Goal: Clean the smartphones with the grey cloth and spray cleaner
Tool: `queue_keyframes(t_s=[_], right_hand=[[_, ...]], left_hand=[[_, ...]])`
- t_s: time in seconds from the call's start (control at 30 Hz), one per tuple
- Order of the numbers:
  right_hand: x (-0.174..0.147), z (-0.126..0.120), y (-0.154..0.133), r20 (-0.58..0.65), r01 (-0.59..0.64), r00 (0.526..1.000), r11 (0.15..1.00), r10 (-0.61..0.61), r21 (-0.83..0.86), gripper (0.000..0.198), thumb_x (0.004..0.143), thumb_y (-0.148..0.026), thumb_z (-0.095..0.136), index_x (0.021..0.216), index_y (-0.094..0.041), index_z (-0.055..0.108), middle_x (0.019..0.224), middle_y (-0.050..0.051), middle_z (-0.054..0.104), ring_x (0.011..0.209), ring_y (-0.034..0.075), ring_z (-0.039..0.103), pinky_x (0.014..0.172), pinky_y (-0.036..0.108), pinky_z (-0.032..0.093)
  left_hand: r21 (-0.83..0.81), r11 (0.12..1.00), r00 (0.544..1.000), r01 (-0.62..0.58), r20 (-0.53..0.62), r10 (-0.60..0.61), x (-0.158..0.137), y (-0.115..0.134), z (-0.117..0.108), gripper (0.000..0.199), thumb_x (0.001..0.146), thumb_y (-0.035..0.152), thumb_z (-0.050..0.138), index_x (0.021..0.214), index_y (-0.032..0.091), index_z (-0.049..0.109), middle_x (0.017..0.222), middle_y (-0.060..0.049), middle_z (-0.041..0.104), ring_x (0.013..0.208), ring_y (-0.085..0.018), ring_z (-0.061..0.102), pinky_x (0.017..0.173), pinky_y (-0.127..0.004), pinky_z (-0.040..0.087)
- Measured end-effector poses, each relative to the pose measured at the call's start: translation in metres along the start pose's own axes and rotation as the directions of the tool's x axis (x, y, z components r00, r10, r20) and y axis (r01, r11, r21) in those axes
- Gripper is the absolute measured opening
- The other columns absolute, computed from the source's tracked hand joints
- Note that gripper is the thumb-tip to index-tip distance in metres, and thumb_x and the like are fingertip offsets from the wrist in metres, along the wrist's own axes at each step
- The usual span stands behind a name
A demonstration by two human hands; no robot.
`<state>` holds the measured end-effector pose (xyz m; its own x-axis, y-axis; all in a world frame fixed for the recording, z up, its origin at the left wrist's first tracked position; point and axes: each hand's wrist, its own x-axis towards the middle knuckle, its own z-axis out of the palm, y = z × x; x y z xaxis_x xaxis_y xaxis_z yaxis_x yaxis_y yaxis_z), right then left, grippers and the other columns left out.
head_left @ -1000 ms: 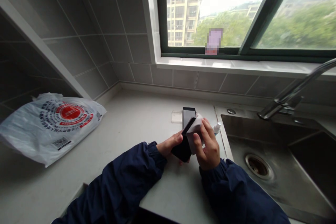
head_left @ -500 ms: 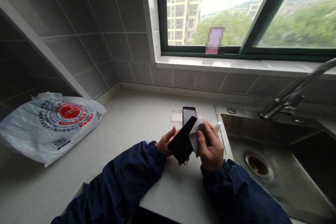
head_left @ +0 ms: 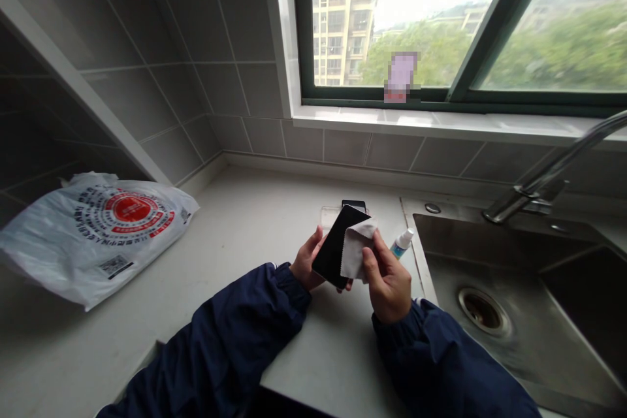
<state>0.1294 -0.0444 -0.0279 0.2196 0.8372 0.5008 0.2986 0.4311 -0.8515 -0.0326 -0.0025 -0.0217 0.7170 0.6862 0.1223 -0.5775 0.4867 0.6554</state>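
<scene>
My left hand (head_left: pixel 307 261) is closed around the lower left side of a black smartphone (head_left: pixel 335 249), its dark screen tilted up toward me. Between the thumb and fingers of my right hand (head_left: pixel 389 279) is a light grey cleaning cloth (head_left: pixel 356 251) with a zigzag edge, lying over the right part of the screen. Behind the held phone, a second phone (head_left: pixel 353 203) lies mostly hidden on the counter. A clear phone case (head_left: pixel 329 216) is beside it, partly covered. Just past my right fingers is a small spray bottle (head_left: pixel 402 243) with a white cap.
A white plastic bag (head_left: pixel 98 235) with red and black print lies on the counter (head_left: pixel 255 222) to the left. On the right are a steel sink (head_left: pixel 514 313) and a chrome faucet (head_left: pixel 519 199). A tiled wall and a window (head_left: pixel 416 19) stand behind.
The cloth has shifted left and spread over more of the screen. The held phone has turned slightly and now hides more of the phone behind. More of the spray bottle shows.
</scene>
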Motion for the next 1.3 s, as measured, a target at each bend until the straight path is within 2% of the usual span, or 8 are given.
queue_keyframes(t_s=[0.13, 0.33, 0.47, 0.63, 0.83, 0.97, 1.13, 1.3], right_hand=[[-0.002, 0.002, 0.006, 0.027, -0.084, 0.996, 0.996, 0.084, 0.018, 0.043, 0.091, -0.042, 0.065, 0.125, -0.016, 0.07, 0.126, 0.011, 0.069, 0.119, 0.03, 0.065, 0.108, 0.045, 0.051], [-0.002, 0.004, 0.011, 0.064, -0.129, 0.99, 0.987, 0.123, 0.092, 0.034, 0.086, -0.039, 0.071, 0.115, -0.021, 0.075, 0.111, 0.009, 0.076, 0.092, 0.027, 0.076, 0.09, 0.042, 0.062], [-0.001, 0.004, 0.009, 0.062, -0.09, 0.995, 0.99, 0.084, 0.11, 0.028, 0.087, -0.034, 0.07, 0.111, -0.022, 0.075, 0.107, 0.007, 0.076, 0.093, 0.024, 0.075, 0.083, 0.037, 0.064], [0.002, 0.004, 0.009, 0.083, -0.059, 0.995, 0.994, 0.051, 0.094, 0.026, 0.088, -0.031, 0.067, 0.112, -0.023, 0.072, 0.114, 0.008, 0.071, 0.102, 0.023, 0.07, 0.077, 0.031, 0.065], [0.005, 0.003, 0.008, 0.074, -0.014, 0.997, 0.999, 0.011, 0.041, 0.017, 0.089, -0.029, 0.065, 0.102, -0.022, 0.071, 0.103, 0.007, 0.066, 0.089, 0.019, 0.067, 0.065, 0.027, 0.062], [0.005, 0.001, 0.008, 0.057, -0.012, 0.998, 0.999, 0.01, 0.032, 0.018, 0.09, -0.029, 0.064, 0.105, -0.022, 0.071, 0.102, 0.006, 0.064, 0.09, 0.019, 0.065, 0.066, 0.027, 0.061], [0.004, 0.0, 0.004, 0.051, -0.028, 0.998, 0.998, 0.025, 0.059, 0.022, 0.09, -0.03, 0.064, 0.109, -0.022, 0.071, 0.105, 0.007, 0.062, 0.092, 0.021, 0.065, 0.067, 0.028, 0.06], [0.003, 0.0, 0.0, 0.047, -0.046, 0.998, 0.995, 0.042, 0.083, 0.025, 0.09, -0.033, 0.063, 0.11, -0.022, 0.071, 0.107, 0.008, 0.061, 0.093, 0.022, 0.065, 0.067, 0.03, 0.06]], left_hand=[[-0.014, 0.999, 0.99, -0.038, -0.134, 0.035, 0.001, 0.0, 0.001, 0.083, 0.091, 0.073, 0.033, 0.147, 0.013, 0.043, 0.114, -0.023, 0.068, 0.067, -0.029, 0.071, 0.047, -0.037, 0.052], [-0.137, 0.981, 0.949, -0.134, -0.302, 0.088, 0.003, 0.001, 0.008, 0.083, 0.091, 0.073, 0.033, 0.143, 0.01, 0.049, 0.119, -0.021, 0.068, 0.107, -0.036, 0.066, 0.091, -0.048, 0.05], [-0.205, 0.97, 0.93, -0.128, -0.365, 0.046, 0.003, 0.002, 0.01, 0.074, 0.095, 0.067, 0.032, 0.139, 0.01, 0.053, 0.114, -0.018, 0.071, 0.109, -0.034, 0.066, 0.099, -0.049, 0.046], [-0.234, 0.961, 0.913, -0.148, -0.406, 0.042, 0.005, -0.001, 0.008, 0.055, 0.1, 0.046, 0.037, 0.121, 0.002, 0.064, 0.1, -0.017, 0.074, 0.1, -0.029, 0.07, 0.099, -0.042, 0.047], [-0.228, 0.961, 0.897, -0.154, -0.44, 0.04, 0.006, -0.001, 0.009, 0.046, 0.098, 0.039, 0.046, 0.11, 0.002, 0.069, 0.091, -0.014, 0.075, 0.088, -0.025, 0.071, 0.094, -0.037, 0.049], [-0.225, 0.964, 0.912, -0.139, -0.409, 0.036, 0.004, 0.001, 0.008, 0.046, 0.098, 0.041, 0.047, 0.113, 0.003, 0.069, 0.097, -0.014, 0.075, 0.088, -0.023, 0.071, 0.09, -0.035, 0.05], [-0.131, 0.986, 0.935, -0.103, -0.35, 0.051, 0.002, 0.0, 0.0, 0.051, 0.096, 0.048, 0.05, 0.124, 0.009, 0.065, 0.111, -0.016, 0.072, 0.097, -0.029, 0.07, 0.083, -0.04, 0.054], [-0.051, 0.997, 0.897, -0.053, -0.442, 0.025, 0.002, -0.002, -0.008, 0.055, 0.09, 0.054, 0.058, 0.128, 0.013, 0.063, 0.112, -0.014, 0.071, 0.088, -0.024, 0.07, 0.072, -0.035, 0.056]])
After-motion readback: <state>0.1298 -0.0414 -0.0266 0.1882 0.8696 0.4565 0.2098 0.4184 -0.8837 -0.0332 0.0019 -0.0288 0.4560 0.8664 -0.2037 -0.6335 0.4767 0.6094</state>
